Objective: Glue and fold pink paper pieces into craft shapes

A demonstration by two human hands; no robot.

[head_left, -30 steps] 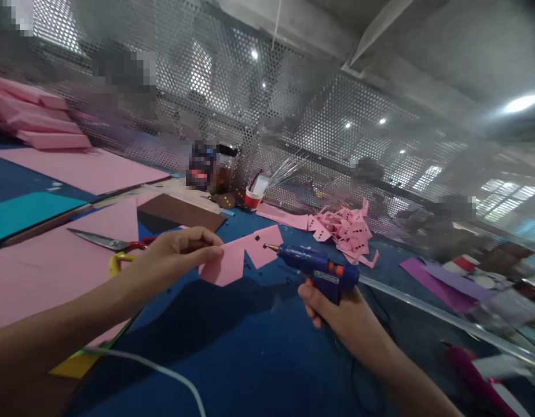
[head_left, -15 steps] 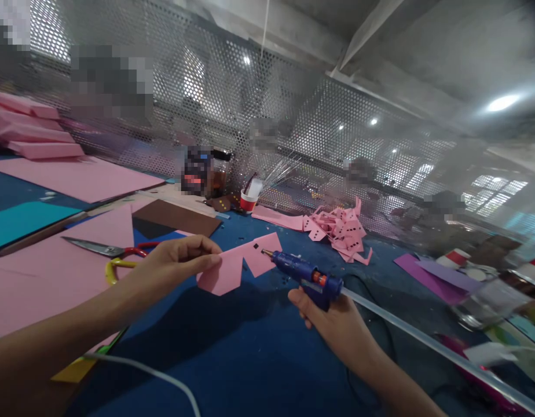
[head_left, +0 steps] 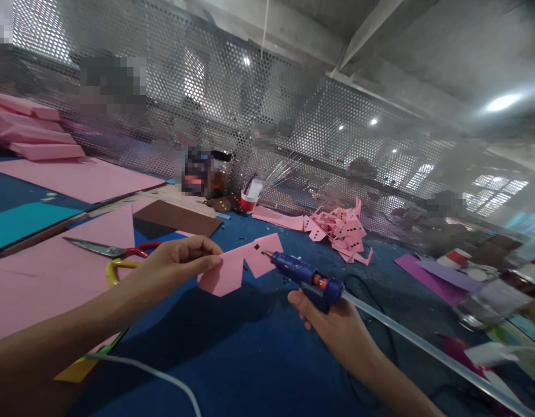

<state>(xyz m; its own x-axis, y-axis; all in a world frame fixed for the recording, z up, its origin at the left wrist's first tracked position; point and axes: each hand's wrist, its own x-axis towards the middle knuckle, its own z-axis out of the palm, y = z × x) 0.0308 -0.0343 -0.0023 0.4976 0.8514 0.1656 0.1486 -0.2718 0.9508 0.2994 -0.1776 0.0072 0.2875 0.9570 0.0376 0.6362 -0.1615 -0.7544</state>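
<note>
Paper cutout point(head_left: 226, 272) pinched in left hand point(head_left: 183, 258), jutting rightward.

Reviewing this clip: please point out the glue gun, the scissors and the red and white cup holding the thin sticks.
Glue gun point(head_left: 296, 269): head view, on its blue barrel.
Scissors point(head_left: 115, 273): head view, on the yellow part of the handle.
Cup point(head_left: 248, 204): head view, on its red side.

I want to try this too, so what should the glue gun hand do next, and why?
Probably a gentle squeeze of the glue gun by the right hand, for a tiny dot. Its nozzle is right at the pink paper, close to a black square; a clear stick pokes from its back, and the left hand pinches the paper's other end.
</note>
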